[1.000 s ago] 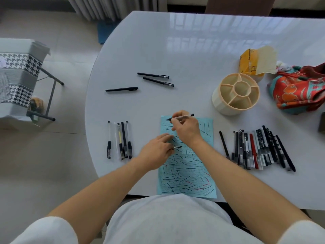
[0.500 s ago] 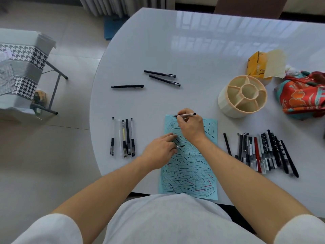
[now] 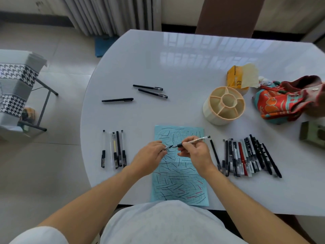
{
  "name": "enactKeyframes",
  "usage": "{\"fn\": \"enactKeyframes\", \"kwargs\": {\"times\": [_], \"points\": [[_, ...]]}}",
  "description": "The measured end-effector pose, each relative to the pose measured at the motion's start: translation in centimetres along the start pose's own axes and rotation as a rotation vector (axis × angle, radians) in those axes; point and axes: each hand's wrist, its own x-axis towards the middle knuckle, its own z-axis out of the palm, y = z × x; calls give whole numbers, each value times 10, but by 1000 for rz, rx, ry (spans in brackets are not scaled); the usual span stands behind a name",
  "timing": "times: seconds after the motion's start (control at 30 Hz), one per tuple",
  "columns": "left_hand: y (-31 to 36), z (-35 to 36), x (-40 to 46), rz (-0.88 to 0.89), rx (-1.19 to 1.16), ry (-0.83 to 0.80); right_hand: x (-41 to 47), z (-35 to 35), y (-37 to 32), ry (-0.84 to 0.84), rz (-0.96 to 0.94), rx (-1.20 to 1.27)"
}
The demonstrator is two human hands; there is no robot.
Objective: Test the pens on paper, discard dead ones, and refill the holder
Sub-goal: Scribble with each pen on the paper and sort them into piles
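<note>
From the head camera, your right hand point(image 3: 195, 152) grips a pen point(image 3: 193, 141) above the scribbled blue paper point(image 3: 179, 182), while your left hand point(image 3: 151, 155) pinches its cap point(image 3: 168, 147) at the tip. Many pens point(image 3: 246, 155) look untested, and the holder point(image 3: 224, 105) stands empty, so you're likely midway.
</note>
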Motion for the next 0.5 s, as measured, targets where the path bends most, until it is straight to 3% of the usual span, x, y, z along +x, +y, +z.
{"fn": "enactKeyframes", "kwargs": {"times": [0.23,0.5], "points": [[18,-11,-1,87,101,20,-4,7,-3,-91,-1,-34],[17,-19,-19,12,170,22,-7,22,8,-79,-28,-187]]}}
